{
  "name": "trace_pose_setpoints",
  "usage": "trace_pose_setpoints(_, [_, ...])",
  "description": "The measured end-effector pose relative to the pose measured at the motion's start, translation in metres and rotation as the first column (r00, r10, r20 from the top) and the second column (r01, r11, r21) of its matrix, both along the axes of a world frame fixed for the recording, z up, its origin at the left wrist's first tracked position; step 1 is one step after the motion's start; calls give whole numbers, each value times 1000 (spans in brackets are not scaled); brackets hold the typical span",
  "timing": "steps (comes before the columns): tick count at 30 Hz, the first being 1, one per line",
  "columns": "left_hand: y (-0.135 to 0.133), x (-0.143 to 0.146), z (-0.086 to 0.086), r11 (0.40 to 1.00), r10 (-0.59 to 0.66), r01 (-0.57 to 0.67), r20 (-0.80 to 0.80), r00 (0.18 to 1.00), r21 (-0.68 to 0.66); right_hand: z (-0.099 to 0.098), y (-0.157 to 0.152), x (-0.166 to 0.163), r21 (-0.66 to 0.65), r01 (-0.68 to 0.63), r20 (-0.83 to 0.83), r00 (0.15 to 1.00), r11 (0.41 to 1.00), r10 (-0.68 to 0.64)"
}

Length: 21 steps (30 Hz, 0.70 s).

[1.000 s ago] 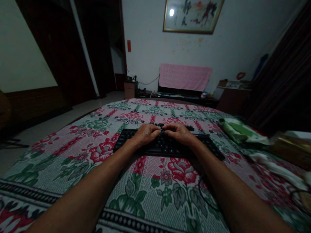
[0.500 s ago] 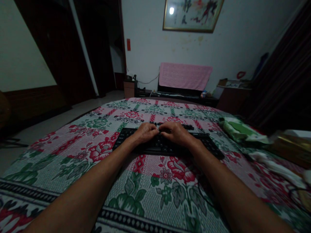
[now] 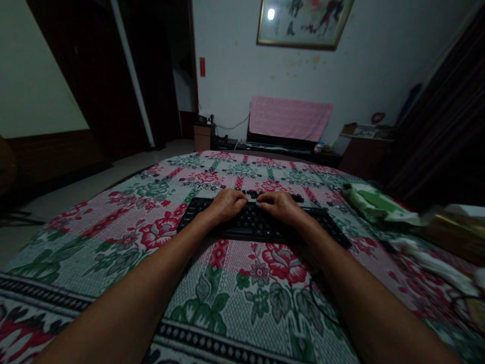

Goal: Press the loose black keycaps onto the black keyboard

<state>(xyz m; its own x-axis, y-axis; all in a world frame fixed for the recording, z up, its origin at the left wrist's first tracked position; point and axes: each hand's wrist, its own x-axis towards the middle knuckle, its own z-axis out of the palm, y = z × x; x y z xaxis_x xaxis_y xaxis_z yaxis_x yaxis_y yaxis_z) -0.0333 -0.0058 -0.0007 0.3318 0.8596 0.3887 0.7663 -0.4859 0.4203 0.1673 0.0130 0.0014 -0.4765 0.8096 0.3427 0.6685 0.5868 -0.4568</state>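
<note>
- On the flowered cloth, right before the person, a black keyboard lies flat, its long side facing the forearms.
- Over its left half I see the left hand, fingers curled and thumb toward the middle.
- Over the other half, the right hand bends inward, thumb and fingertips close to each other.
- The two hands stand apart, a narrow gap between them; from here I can't tell whether either pinches anything.
- Just beyond the keyboard, small dark pieces form a row.
- Near the right forearm curves a thin dark cable.
- Farther right, a green-and-white bundle lies near a brownish box.
</note>
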Motion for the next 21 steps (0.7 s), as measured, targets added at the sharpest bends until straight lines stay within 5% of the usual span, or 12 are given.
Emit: trace_pose_setpoints(21, [3, -5, -3, 999, 44, -44, -34, 998, 2, 3, -3, -1, -34, -23, 16, 1000, 999, 23])
